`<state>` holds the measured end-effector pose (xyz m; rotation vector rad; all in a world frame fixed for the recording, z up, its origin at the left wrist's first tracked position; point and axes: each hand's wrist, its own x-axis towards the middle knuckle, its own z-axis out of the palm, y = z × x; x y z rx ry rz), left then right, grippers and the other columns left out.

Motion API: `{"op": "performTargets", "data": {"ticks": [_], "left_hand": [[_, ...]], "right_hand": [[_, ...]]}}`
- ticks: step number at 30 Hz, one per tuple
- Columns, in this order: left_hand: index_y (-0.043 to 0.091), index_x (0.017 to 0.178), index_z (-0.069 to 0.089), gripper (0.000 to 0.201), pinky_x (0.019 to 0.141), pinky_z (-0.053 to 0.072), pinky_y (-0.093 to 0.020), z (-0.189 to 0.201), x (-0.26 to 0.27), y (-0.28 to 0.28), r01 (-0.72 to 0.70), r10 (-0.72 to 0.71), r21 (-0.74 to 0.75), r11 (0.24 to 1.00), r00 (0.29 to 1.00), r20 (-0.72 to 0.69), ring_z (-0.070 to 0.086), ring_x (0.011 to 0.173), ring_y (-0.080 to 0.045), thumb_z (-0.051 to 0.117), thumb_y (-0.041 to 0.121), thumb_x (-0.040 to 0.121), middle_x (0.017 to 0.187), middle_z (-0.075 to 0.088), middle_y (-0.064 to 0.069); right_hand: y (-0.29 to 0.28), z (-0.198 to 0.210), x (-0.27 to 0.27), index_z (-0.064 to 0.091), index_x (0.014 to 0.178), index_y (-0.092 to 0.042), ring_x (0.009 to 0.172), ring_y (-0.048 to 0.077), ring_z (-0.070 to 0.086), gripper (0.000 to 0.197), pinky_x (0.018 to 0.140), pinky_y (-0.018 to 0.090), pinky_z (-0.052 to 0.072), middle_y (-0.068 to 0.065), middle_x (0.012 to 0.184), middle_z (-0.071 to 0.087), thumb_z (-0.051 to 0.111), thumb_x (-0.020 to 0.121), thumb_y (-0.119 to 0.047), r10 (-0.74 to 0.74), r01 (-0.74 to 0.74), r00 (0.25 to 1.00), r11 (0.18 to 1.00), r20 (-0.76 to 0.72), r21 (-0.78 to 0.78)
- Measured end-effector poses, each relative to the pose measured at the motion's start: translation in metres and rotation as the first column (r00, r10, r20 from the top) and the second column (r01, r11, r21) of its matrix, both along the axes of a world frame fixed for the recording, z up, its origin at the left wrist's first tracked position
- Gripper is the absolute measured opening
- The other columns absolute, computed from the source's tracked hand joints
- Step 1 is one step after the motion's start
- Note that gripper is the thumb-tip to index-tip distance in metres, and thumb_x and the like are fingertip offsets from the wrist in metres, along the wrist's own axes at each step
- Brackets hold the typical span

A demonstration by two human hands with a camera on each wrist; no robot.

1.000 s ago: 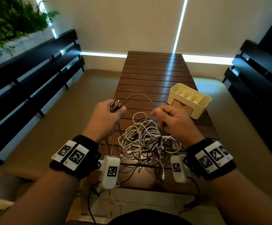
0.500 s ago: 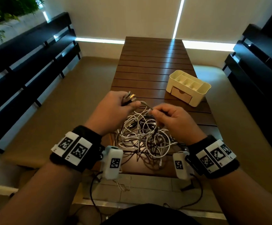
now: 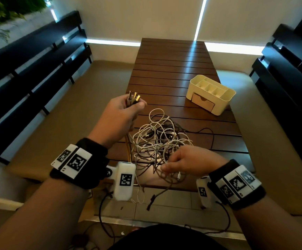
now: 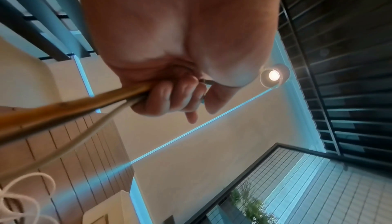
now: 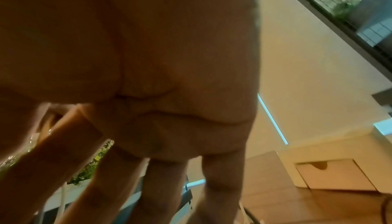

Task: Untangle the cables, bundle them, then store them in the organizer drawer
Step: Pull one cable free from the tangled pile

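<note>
A tangle of white, grey and black cables lies on the near end of the wooden slat table. My left hand is raised left of the pile and grips several cable plug ends; a brown cable and a white cable run out of its fist. My right hand is low at the near edge of the tangle, its fingers straight and reaching among the strands. The cream organizer stands at the table's right, its drawer closed.
A frayed cable end hangs over the table's near edge, and a black cable trails right from the pile. Dark slatted benches flank the table on both sides. The table's far half is bare wood.
My right hand let go of the strand near the left hand and dropped toward me to the tangle's near edge. The left hand moved up and left with the plug ends.
</note>
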<state>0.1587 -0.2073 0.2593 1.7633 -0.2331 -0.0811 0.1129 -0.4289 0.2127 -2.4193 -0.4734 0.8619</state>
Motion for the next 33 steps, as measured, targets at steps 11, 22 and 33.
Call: {"op": "performTargets", "data": {"ticks": [11,22,33], "left_hand": [[0.009,0.102,0.055,0.015,0.050,0.035,-0.023,0.038,-0.032,-0.014,0.107,-0.114,-0.410,0.906,0.993,0.006,0.032,0.050,-0.010,0.043,0.017,0.105,0.060,0.035,0.004],[0.013,0.100,0.049,0.017,0.067,0.055,-0.042,0.008,-0.024,0.001,-0.059,0.008,-0.294,0.954,0.985,-0.172,0.058,0.057,-0.015,0.040,0.027,0.107,0.063,0.050,0.004],[0.008,0.122,0.054,0.021,0.052,0.037,-0.031,-0.038,-0.031,-0.030,0.167,-0.160,0.035,0.985,0.976,-0.147,0.043,0.054,-0.010,0.049,0.017,0.104,0.064,0.052,0.009]], "right_hand": [[0.046,0.017,0.011,0.031,0.146,-0.049,0.134,0.004,0.040,0.087,0.104,0.028,0.039,-0.015,0.152,0.040,0.074,0.072,-0.064,-0.069,0.062,0.998,0.931,0.005,0.360],[0.039,-0.007,0.010,0.058,0.120,-0.020,0.107,0.022,0.067,0.036,0.089,0.042,0.057,-0.001,0.117,0.067,0.055,0.096,-0.047,-0.029,0.077,0.977,0.972,-0.212,0.221],[0.023,0.025,0.018,0.065,0.120,-0.026,0.089,0.001,0.061,0.024,0.075,0.017,0.052,-0.012,0.101,0.063,0.062,0.096,-0.023,-0.482,0.180,0.833,0.701,0.273,0.690]]}}
